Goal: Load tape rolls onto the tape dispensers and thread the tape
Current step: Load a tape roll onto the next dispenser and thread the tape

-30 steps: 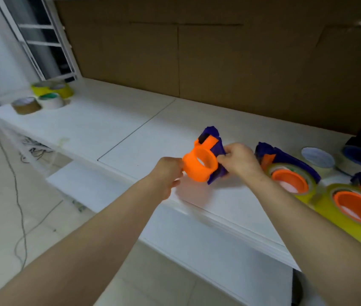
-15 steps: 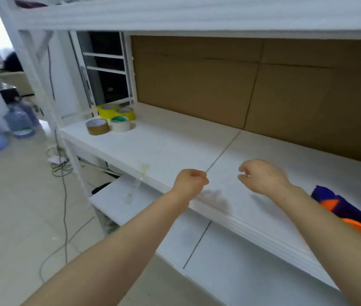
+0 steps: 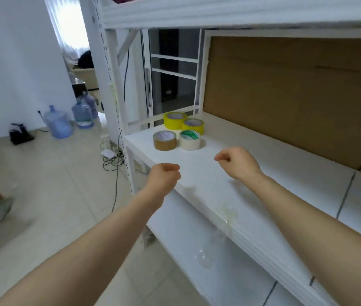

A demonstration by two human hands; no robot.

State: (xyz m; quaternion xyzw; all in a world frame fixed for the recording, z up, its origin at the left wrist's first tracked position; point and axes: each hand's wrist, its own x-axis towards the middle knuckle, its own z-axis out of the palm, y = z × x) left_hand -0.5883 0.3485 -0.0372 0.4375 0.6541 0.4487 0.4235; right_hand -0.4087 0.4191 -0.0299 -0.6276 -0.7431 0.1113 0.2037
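The left hand and right hand are hovering curled, seemingly empty, near the tape rolls clustered at the shelf's far-left end, so uncurling before gripping one rim is advisable.

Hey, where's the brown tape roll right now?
Head view: the brown tape roll lies at the left end of the white shelf, just left of the white tape roll, in front of two yellow tape rolls.
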